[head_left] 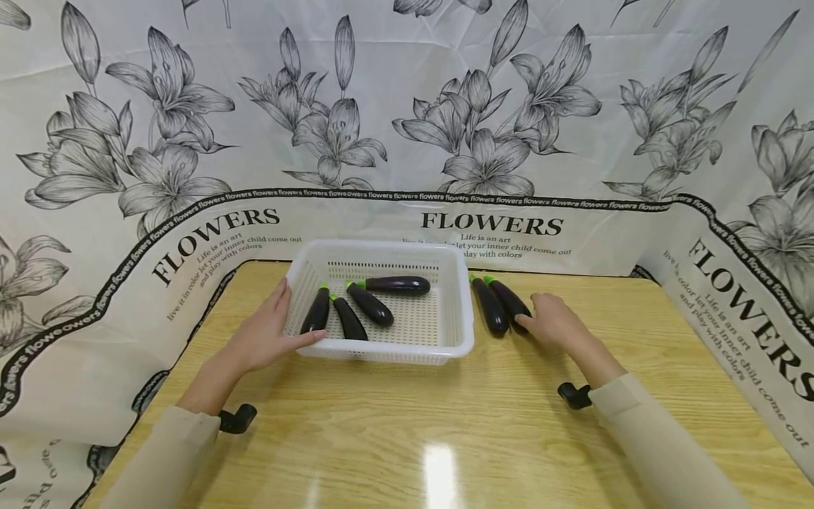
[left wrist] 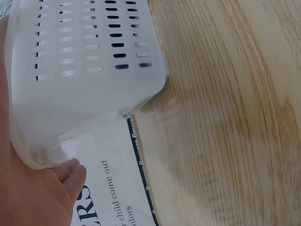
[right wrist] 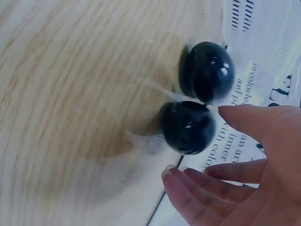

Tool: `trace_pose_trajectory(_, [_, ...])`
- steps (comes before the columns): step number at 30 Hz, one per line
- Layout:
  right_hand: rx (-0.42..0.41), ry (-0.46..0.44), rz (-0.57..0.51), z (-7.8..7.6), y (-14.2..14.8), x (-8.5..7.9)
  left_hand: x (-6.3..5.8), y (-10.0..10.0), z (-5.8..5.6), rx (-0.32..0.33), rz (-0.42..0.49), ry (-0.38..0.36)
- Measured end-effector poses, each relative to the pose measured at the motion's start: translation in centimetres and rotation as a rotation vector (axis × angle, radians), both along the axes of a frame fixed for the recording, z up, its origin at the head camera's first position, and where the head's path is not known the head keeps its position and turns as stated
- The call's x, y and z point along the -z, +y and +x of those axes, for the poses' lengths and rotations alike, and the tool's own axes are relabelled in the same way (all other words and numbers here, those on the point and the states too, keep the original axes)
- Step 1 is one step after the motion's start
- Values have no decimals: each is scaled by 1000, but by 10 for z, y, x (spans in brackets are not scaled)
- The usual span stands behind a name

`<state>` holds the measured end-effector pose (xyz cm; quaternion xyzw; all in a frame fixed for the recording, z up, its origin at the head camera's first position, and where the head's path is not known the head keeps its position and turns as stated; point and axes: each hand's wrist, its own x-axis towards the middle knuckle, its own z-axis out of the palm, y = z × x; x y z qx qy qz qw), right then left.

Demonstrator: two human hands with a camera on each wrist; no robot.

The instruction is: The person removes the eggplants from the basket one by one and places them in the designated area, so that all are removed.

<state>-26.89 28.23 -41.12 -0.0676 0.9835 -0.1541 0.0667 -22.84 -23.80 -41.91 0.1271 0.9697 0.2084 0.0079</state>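
Left hand (head_left: 266,336) grips white basket (head_left: 394,348) by its rim, four eggplants (head_left: 371,305) inside; right hand (head_left: 555,322), thumb and fingers parted, is at the outer of two eggplants (head_left: 490,309) lying side by side on table (head_left: 356,424), right of basket.

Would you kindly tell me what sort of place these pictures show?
It looks like a small tabletop work area, perhaps a staged one: a wood-grained table, flower-printed cloth hung around it like walls, and a white basket holding eggplants.
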Motion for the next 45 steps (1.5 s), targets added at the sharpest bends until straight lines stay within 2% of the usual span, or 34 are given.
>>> trace_pose_trajectory(4, [7, 10, 27, 7, -3, -10, 0, 0, 0, 1, 1, 5])
trace_pose_trajectory(11, [-52, 88, 53, 17, -17, -27, -1, 1, -2, 7, 2, 16])
trace_pose_trajectory(20, [-157, 188, -7, 34, -48, -49, -1, 2, -3, 5, 6, 14])
trace_pose_trajectory(28, [-277, 290, -95, 43, -83, -58, -1, 2, -2, 4, 8, 10])
trace_pose_trajectory(37, [-369, 209, -159, 45, -121, -58, -2, 3, -1, 12, 17, 19])
trace_pose_trajectory(45, [-455, 185, -188, 40, -160, -48, 0, -1, 0, 12, 1, 26])
